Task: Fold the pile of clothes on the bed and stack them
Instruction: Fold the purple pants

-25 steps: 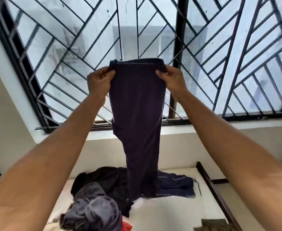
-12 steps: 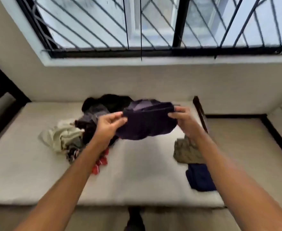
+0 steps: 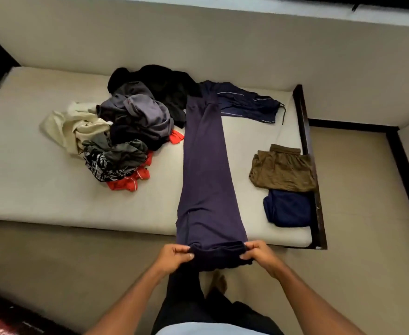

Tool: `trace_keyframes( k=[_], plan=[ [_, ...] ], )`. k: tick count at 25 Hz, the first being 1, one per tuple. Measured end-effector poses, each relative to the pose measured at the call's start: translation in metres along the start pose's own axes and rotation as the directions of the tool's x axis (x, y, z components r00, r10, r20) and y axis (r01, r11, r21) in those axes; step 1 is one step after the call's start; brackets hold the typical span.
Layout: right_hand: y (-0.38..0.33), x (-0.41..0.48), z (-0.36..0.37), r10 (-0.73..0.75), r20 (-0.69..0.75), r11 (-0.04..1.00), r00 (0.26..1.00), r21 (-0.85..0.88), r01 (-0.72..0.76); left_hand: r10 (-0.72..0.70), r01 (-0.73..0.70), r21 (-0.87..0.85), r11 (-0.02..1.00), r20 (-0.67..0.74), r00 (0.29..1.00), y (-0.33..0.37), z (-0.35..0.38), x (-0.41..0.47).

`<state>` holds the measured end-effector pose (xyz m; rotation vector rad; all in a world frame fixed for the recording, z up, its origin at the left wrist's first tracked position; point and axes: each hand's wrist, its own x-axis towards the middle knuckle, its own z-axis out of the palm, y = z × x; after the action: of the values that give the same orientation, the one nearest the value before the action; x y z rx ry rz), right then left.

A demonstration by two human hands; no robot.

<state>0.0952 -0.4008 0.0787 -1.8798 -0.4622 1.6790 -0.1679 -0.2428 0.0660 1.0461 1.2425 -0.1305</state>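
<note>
Dark purple trousers (image 3: 207,170) lie stretched lengthwise across the bed (image 3: 29,184), legs together, cuffs toward the wall. Their waistband hangs just past the bed's near edge. My left hand (image 3: 174,257) pinches the waistband's left corner and my right hand (image 3: 259,255) pinches its right corner. A jumbled pile of clothes (image 3: 126,131) in grey, black, cream, patterned and red sits left of the trousers. Folded olive shorts (image 3: 282,169) and a folded navy garment (image 3: 288,209) lie side by side at the bed's right end.
Navy track pants with white piping (image 3: 244,102) lie spread at the far right of the bed, partly under the trousers' cuffs. A dark wooden bed frame (image 3: 317,189) edges the right side. A wall runs behind the bed. My feet stand on the floor (image 3: 53,262) below.
The trousers went from hanging in the air before the window, through a bunched state, to lying flat across the bed. My view tilted down; both hands dropped to the bed's near edge.
</note>
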Motion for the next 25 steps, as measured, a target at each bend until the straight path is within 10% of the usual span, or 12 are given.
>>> trace_keyframes(
  k=[11,19,25],
  plan=[
    [-0.083,0.180,-0.023,0.058,-0.275,0.990,0.960,0.139,-0.020,0.005,0.000,0.026,1.000,-0.193,0.981,0.115,-0.045,0.154],
    [-0.126,0.339,-0.038,0.171,-0.459,0.982,0.872,0.004,-0.191,0.086,0.002,0.382,0.924,-0.213,0.973,0.182,-0.070,0.322],
    [-0.209,0.454,-0.088,-0.140,-0.565,0.989,0.813,-0.034,0.147,0.328,-0.202,0.471,0.858,-0.201,0.923,0.259,-0.073,0.441]
  ],
)
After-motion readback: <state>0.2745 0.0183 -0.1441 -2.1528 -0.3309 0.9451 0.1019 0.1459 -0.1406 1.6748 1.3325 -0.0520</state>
